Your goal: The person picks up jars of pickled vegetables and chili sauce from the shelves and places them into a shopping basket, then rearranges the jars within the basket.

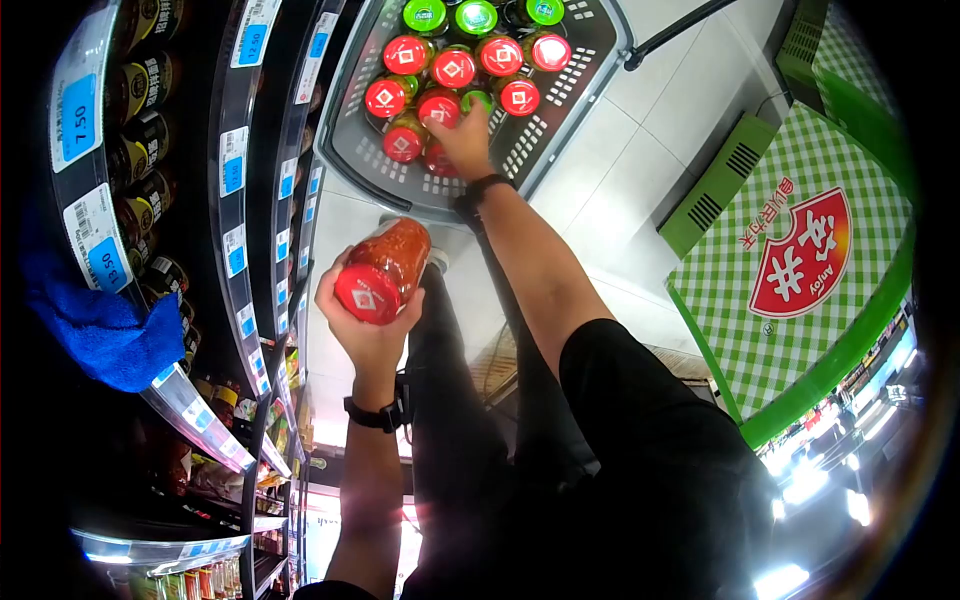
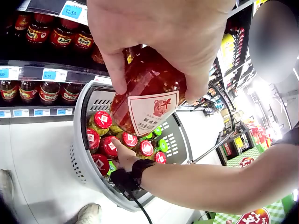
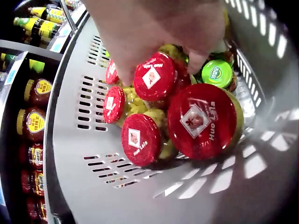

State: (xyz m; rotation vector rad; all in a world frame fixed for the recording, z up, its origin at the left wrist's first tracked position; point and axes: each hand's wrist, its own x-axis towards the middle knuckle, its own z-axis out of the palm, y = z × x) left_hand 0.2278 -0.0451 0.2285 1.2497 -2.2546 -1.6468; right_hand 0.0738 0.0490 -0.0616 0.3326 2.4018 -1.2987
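Observation:
My left hand point(image 1: 368, 318) grips a glass jar of red chilli sauce point(image 1: 388, 262) with a red lid, held on its side above the floor; in the left wrist view the left hand point(image 2: 156, 88) has its fingers wrapped round the jar point(image 2: 150, 105) above its white label. My right hand point(image 1: 465, 135) reaches down into a grey plastic basket point(image 1: 575, 90). In the right wrist view its fingers point(image 3: 126, 70) close round a red-lidded jar point(image 3: 156, 77) among several red- and green-lidded jars. The same hand point(image 2: 124, 156) shows in the basket point(image 2: 88, 135).
Dark shelves with blue price tags point(image 1: 235, 160) and rows of sauce jars point(image 2: 60, 35) run along the left. A blue cloth point(image 1: 105, 335) hangs on a shelf edge. A green checked display stand point(image 1: 800, 260) is on the right, across the pale tiled floor point(image 1: 640, 150).

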